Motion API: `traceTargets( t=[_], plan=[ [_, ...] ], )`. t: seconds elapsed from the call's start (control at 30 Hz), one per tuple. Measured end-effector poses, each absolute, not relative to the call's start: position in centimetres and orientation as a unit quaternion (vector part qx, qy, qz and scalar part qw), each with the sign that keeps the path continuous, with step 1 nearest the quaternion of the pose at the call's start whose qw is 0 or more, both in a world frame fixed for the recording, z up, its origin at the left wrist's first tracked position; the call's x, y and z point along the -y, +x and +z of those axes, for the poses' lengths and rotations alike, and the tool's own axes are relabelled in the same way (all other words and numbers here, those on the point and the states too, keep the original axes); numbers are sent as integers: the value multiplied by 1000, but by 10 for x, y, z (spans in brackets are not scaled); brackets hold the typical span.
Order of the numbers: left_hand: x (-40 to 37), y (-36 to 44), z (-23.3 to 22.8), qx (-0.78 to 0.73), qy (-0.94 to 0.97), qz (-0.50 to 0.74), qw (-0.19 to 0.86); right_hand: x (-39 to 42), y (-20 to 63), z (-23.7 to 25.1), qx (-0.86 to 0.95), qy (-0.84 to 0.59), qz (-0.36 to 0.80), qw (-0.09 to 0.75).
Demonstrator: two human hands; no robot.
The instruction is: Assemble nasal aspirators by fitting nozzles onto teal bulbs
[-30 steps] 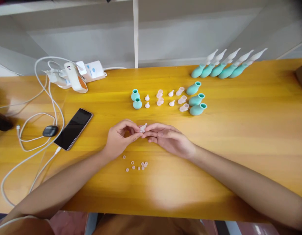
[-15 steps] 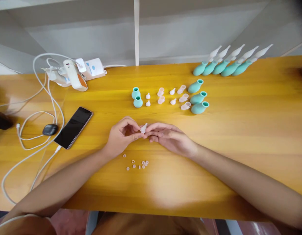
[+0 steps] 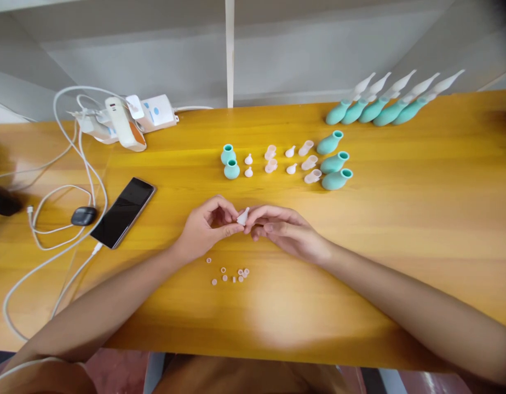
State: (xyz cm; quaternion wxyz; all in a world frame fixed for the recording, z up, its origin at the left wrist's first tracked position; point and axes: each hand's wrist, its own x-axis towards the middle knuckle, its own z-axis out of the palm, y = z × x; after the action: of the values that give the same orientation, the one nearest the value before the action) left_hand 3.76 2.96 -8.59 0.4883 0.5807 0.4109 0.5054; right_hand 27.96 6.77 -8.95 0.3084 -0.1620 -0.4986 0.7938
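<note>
My left hand (image 3: 203,227) and my right hand (image 3: 286,230) meet at the middle of the yellow wooden table (image 3: 401,219). Between their fingertips they pinch one small translucent white cone tip (image 3: 242,216), its point tilted up and to the right. Just in front of my hands lie several tiny pale rings (image 3: 232,273). Beyond my hands stand two upright teal bulbs (image 3: 229,162), small white tips (image 3: 248,166), clear caps (image 3: 270,158) and three teal bulbs lying on their sides (image 3: 334,161).
A row of assembled teal bulbs with long white nozzles (image 3: 384,104) lies at the back right. At the left are a black phone (image 3: 124,212), a white power strip with chargers (image 3: 125,120), looping white cables (image 3: 51,219) and a small black case (image 3: 84,215).
My hands have stayed together on the cone tip, with its point raised slightly. The view has shifted a little, so the table's objects sit marginally higher in the picture.
</note>
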Motion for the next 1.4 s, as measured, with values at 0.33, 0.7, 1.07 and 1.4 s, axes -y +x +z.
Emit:
traceTargets(
  t=[0.33,0.7,1.07,1.4],
  plan=[
    [-29,38,-86,-398,592,504,487,-69,280,-87,474,-171,807,306],
    [-21,40,-85,-431,683,486,336,-67,280,-86,498,-149,798,304],
    [-20,37,-89,-405,704,467,350,-71,282,-90,545,-157,750,339],
    [-54,15,-78,-540,775,318,84,-80,284,-94,626,-193,658,370]
  ],
)
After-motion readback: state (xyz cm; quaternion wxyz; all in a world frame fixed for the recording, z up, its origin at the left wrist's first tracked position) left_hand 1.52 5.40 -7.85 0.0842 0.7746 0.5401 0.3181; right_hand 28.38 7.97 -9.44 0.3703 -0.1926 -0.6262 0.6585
